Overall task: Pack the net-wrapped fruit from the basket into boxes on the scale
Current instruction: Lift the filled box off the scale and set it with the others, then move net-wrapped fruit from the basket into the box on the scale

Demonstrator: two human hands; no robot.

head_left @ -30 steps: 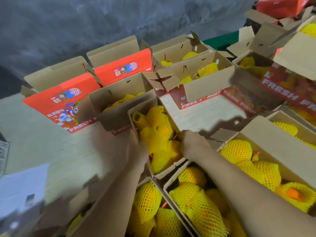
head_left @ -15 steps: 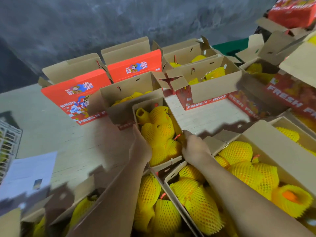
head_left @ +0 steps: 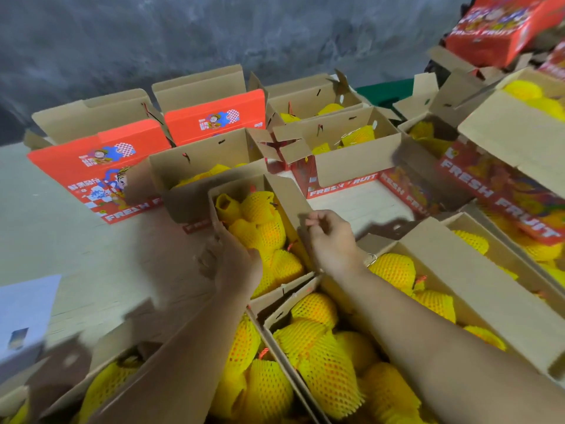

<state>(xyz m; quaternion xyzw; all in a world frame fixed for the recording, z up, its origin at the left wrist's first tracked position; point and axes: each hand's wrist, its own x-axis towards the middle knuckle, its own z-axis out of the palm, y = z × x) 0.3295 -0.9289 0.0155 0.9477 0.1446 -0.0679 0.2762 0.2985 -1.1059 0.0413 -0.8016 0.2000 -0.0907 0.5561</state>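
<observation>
An open cardboard box (head_left: 276, 186) sits in the middle of the table, packed with fruit in yellow foam nets (head_left: 263, 228). My left hand (head_left: 235, 267) grips the box's left wall near its near corner, thumb side over the fruit. My right hand (head_left: 331, 240) is at the box's right side, just outside the upright right flap. Its fingers are curled with nothing seen between them. Both forearms reach over two nearer open boxes (head_left: 276, 324) that are also full of netted fruit (head_left: 321, 359).
Several red "FRESH FRUIT" boxes (head_left: 342, 166) with raised flaps stand behind and to the right, most holding netted fruit. More open boxes (head_left: 477, 270) crowd the right side. Bare tabletop (head_left: 61, 240) lies to the left, with white paper (head_left: 24, 310) at the left edge.
My right hand has come off the box's right edge and curled its fingers beside the flap. My left hand has shifted along the left wall. The view moved in closer.
</observation>
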